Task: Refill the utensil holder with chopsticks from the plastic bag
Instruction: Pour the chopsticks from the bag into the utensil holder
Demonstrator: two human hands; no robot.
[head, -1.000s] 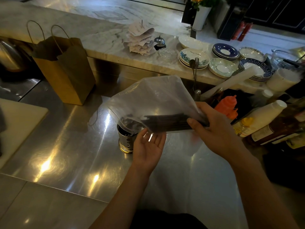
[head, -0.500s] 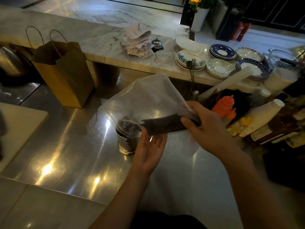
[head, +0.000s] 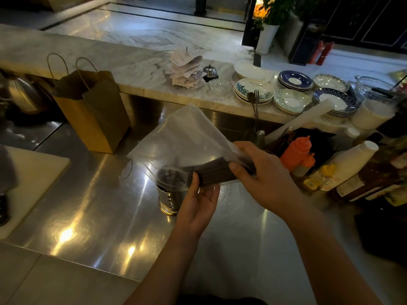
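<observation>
Centre frame, above utensil holder [head: 168, 201]: R right hand [head: 264, 176] clamps plastic bag [head: 182, 139] round chopsticks [head: 212, 174]; left hand [head: 198, 203] cupped loose beneath. Looks mid-transfer; next, tip bag mouth into holder.

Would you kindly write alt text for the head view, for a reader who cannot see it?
A person's right hand grips a bundle of dark chopsticks through a clear plastic bag, while the left hand supports the bundle from below, over a metal utensil holder on a steel counter.
</observation>
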